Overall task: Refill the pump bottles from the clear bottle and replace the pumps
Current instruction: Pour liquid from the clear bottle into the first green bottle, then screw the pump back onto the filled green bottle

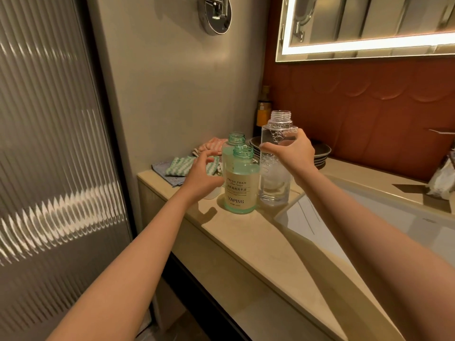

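The right hand grasps the clear bottle, upright on the counter, mouth up, just beside two uncapped green pump bottles; the left hand hovers loose-fingered, holding nothing.

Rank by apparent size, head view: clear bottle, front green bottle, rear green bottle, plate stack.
1. clear bottle
2. front green bottle
3. plate stack, farther back and partly hidden by the bottles
Unranked: rear green bottle, mostly hidden behind the front one.
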A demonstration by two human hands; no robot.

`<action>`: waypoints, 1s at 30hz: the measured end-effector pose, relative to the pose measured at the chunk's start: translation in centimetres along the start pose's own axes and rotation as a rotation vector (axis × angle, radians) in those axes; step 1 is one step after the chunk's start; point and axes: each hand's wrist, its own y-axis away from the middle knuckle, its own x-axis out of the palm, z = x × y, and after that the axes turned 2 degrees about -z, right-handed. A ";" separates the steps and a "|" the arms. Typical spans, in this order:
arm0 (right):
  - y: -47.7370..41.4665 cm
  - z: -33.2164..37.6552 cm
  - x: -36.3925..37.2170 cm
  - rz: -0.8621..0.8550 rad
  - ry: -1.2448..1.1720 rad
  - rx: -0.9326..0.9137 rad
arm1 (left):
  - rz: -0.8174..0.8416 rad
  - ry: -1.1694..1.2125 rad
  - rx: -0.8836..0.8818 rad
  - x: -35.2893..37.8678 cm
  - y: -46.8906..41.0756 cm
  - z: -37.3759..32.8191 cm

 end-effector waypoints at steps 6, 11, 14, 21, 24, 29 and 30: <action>-0.1 -0.4 0.9 0.003 -0.036 0.022 | 0.164 0.129 0.012 1.1 -0.2 -1.2; -0.2 -0.9 1.6 -0.005 -0.025 0.011 | 0.065 0.090 0.006 2.8 0.4 -0.8; -0.3 -0.9 1.9 -0.002 -0.038 0.014 | 0.003 0.076 0.010 3.0 0.5 -0.8; -0.1 -0.9 2.3 0.015 -0.066 -0.007 | -0.041 0.038 0.016 2.6 0.8 -1.0; -0.2 -0.8 2.7 0.035 -0.063 -0.014 | -0.030 0.033 0.017 2.3 1.0 -1.1; -0.5 -0.9 3.0 0.114 -0.093 0.031 | 0.006 0.045 0.016 2.0 1.1 -1.2; -0.5 -0.9 3.0 0.154 -0.119 0.052 | 0.015 0.057 0.015 2.0 1.1 -1.2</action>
